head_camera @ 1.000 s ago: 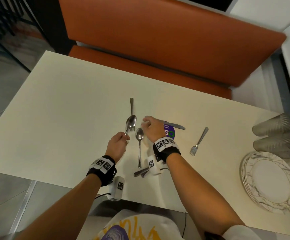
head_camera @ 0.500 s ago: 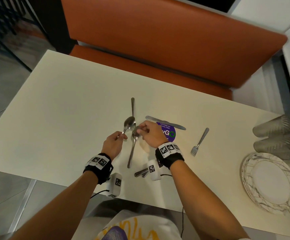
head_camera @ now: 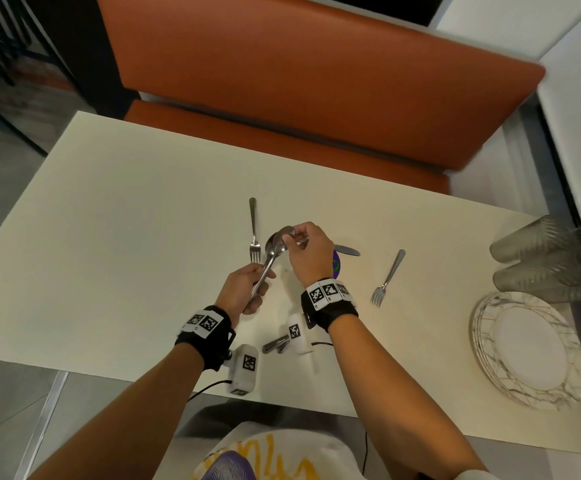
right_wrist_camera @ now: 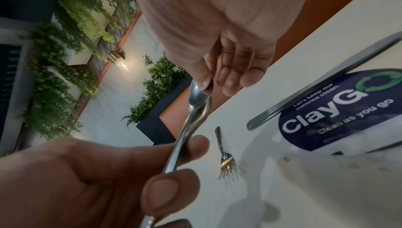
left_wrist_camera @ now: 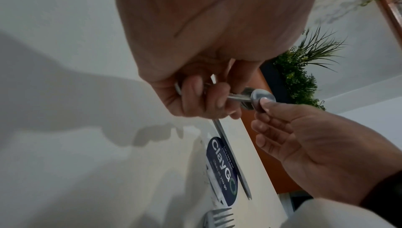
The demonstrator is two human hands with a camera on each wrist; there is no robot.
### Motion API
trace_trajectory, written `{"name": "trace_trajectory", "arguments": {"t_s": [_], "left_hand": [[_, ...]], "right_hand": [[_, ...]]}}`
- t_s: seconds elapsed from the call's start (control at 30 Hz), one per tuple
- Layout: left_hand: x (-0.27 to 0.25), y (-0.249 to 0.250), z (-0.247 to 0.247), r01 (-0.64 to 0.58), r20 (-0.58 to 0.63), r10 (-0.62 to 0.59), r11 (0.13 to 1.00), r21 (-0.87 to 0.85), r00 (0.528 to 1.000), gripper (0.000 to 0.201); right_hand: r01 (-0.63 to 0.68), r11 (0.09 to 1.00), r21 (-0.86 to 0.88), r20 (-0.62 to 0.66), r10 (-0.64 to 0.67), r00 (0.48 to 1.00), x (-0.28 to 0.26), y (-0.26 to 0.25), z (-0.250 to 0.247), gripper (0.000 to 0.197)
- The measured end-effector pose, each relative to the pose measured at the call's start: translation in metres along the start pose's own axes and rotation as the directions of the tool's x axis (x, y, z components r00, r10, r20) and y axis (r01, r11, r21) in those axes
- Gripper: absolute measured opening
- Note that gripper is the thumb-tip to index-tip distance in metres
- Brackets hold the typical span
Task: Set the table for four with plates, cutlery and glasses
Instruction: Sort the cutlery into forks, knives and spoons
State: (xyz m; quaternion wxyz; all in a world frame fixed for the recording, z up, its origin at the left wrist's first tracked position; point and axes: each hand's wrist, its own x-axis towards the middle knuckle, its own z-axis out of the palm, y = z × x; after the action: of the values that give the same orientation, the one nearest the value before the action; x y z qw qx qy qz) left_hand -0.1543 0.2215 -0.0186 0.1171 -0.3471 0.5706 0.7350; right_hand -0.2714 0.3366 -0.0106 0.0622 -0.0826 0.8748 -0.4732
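Over the middle of the cream table (head_camera: 115, 244), my left hand (head_camera: 257, 282) grips the handles of two spoons (head_camera: 275, 247) held together, bowls pointing away. My right hand (head_camera: 290, 237) pinches the tip of the upper spoon's bowl (right_wrist_camera: 199, 94) between thumb and finger. In the left wrist view, my left fingers (left_wrist_camera: 195, 94) curl around both handles and the right fingertips meet the bowl (left_wrist_camera: 261, 95). One fork (head_camera: 253, 230) lies just left of the spoons, another fork (head_camera: 387, 280) to the right. A knife (head_camera: 347, 251) lies partly hidden behind my right hand.
A stack of marbled plates (head_camera: 531, 348) sits at the table's right edge, with clear ribbed glasses (head_camera: 552, 258) lying behind it. More cutlery handles (head_camera: 275, 344) poke out near the front edge. A purple sticker (head_camera: 335, 265) is on the table. An orange bench (head_camera: 316, 98) runs along the far side.
My right hand has lifted the second spoon off the table and brought it against the spoon in my left hand. The left hand now holds both handles.
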Motion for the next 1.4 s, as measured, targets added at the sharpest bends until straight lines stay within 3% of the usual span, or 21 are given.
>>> {"name": "trace_trajectory", "arguments": {"t_s": [0.2, 0.3, 0.4, 0.47, 0.53, 0.63, 0.77, 0.87, 1.0, 1.07, 1.2, 1.4], "left_hand": [[-0.002, 0.001, 0.005, -0.003, -0.009, 0.003, 1.000, -0.002, 1.000, 0.032], [-0.001, 0.001, 0.006, -0.004, -0.015, 0.004, 1.000, 0.002, 1.000, 0.033], [0.000, 0.002, 0.008, -0.030, 0.002, 0.030, 0.999, 0.046, 1.000, 0.034], [0.004, 0.005, 0.012, -0.062, 0.017, 0.060, 0.992, 0.106, 0.998, 0.033], [0.013, 0.009, 0.018, -0.132, 0.018, 0.132, 0.962, 0.238, 0.991, 0.025], [0.033, 0.014, 0.026, -0.252, -0.009, 0.294, 0.835, 0.489, 0.956, 0.012], [0.063, 0.020, 0.041, -0.407, 0.058, 0.494, 0.639, 0.653, 0.868, 0.012], [0.085, 0.022, 0.054, -0.426, 0.141, 0.527, 0.471, 0.772, 0.838, 0.013], [0.100, 0.023, 0.069, -0.363, 0.197, 0.476, 0.286, 0.887, 0.857, 0.019], [0.103, 0.022, 0.073, -0.336, 0.197, 0.443, 0.260, 0.905, 0.874, 0.020], [0.110, 0.013, 0.072, -0.298, 0.132, 0.449, 0.321, 0.899, 0.884, 0.018], [0.114, 0.009, 0.069, -0.303, 0.132, 0.449, 0.334, 0.893, 0.884, 0.016]], "right_hand": [[-0.022, 0.999, -0.041, 0.055, 0.024, 0.998, -0.002, -0.001, -0.004, 0.015], [-0.051, 0.998, -0.047, 0.210, 0.060, 0.976, 0.003, -0.003, -0.011, 0.036], [0.016, 0.997, -0.073, 0.368, 0.012, 0.930, 0.013, -0.007, -0.025, 0.028], [0.035, 0.993, -0.114, 0.387, 0.012, 0.922, 0.022, -0.007, -0.036, 0.024], [-0.010, 0.990, -0.140, 0.356, 0.059, 0.933, 0.032, 0.000, -0.047, 0.022], [-0.186, 0.979, -0.081, 0.242, 0.201, 0.949, 0.043, 0.021, -0.068, 0.020], [-0.415, 0.904, 0.100, 0.130, 0.402, 0.907, 0.042, 0.051, -0.095, 0.015], [-0.514, 0.849, 0.126, 0.126, 0.500, 0.857, 0.035, 0.072, -0.104, 0.013], [-0.573, 0.817, 0.070, 0.095, 0.566, 0.819, 0.027, 0.096, -0.102, 0.014], [-0.586, 0.808, 0.061, 0.099, 0.579, 0.809, 0.026, 0.105, -0.099, 0.015], [-0.574, 0.819, 0.017, 0.093, 0.570, 0.816, 0.024, 0.113, -0.094, 0.012], [-0.544, 0.839, 0.017, 0.015, 0.544, 0.839, 0.027, 0.114, -0.089, 0.011]]}}
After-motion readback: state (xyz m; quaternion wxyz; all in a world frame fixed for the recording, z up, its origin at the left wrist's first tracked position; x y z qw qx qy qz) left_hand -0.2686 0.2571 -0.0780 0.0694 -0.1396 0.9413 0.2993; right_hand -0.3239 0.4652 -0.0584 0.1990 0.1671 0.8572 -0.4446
